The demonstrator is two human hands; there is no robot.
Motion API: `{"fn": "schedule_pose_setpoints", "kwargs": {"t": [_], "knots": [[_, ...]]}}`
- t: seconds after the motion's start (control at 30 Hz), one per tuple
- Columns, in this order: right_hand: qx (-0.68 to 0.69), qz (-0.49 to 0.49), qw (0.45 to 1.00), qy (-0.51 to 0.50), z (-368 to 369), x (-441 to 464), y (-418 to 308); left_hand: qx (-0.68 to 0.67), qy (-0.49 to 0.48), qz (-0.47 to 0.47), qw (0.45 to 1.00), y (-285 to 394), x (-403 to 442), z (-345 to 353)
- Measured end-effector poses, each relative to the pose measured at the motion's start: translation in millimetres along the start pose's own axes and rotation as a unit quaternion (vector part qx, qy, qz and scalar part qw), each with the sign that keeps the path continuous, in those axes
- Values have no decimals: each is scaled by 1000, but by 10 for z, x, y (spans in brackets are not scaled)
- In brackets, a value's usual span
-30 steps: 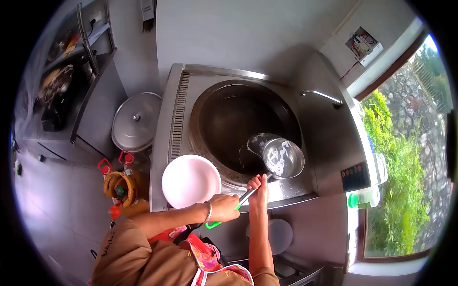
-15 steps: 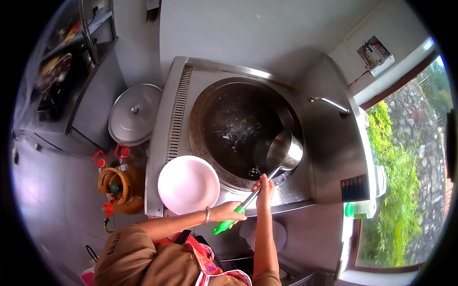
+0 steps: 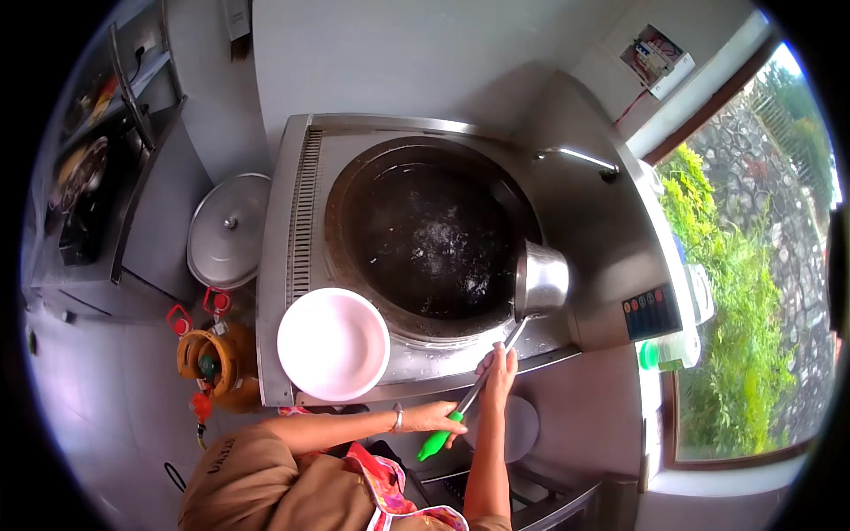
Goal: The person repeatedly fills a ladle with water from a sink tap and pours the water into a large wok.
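In the last half second, the ladle [image 3: 542, 281] has moved out toward the four o'clock edge of the big round pan [image 3: 338, 230], and its cup has rolled more onto its side.

On the left I see a large grey lid [image 3: 226, 243] and, just below it, an orange gas bottle [image 3: 241, 358]. Next is a pinkish white bowl [image 3: 332, 341] on the steel counter [image 3: 416, 361], between seven and eight o'clock from the pan. The pan holds what looks like water [image 3: 398, 212], dark, with white spots near the middle.

Then come the hands. The left hand [image 3: 443, 416] has its grip closed round the ladle's handle, where the green end meets the steel. The right hand [image 3: 500, 367] is higher up, its fingers wrapped round the steel part. The handle runs from seven o'clock at the green end to one o'clock at the cup. So the cup lies at one o'clock from both grips, and the right hand is nearer to it.

The cup is shiny, silver and deep. Its mouth seems to face nine o'clock, toward the water. I can't see if anything is left inside, or if it touches the pan. Farther right is a tap [image 3: 580, 159], at two o'clock from the pan.
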State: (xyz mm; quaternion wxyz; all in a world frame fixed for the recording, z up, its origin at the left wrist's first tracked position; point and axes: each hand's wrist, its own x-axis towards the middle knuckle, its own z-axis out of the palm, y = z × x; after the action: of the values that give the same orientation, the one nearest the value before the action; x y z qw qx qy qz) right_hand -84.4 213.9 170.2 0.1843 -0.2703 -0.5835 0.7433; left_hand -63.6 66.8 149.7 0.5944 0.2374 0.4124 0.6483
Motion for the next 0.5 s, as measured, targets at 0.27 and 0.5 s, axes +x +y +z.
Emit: {"fn": "schedule_pose_setpoints", "kwargs": {"t": [0.27, 0.5], "knots": [[300, -97, 941, 123, -1555, -1657, -282, 4, -244, -261, 934, -295, 160, 1047], [350, -138, 807, 455, -2697, -3376, 299, 58, -406, -437, 801, -994, 457, 2247]]}}
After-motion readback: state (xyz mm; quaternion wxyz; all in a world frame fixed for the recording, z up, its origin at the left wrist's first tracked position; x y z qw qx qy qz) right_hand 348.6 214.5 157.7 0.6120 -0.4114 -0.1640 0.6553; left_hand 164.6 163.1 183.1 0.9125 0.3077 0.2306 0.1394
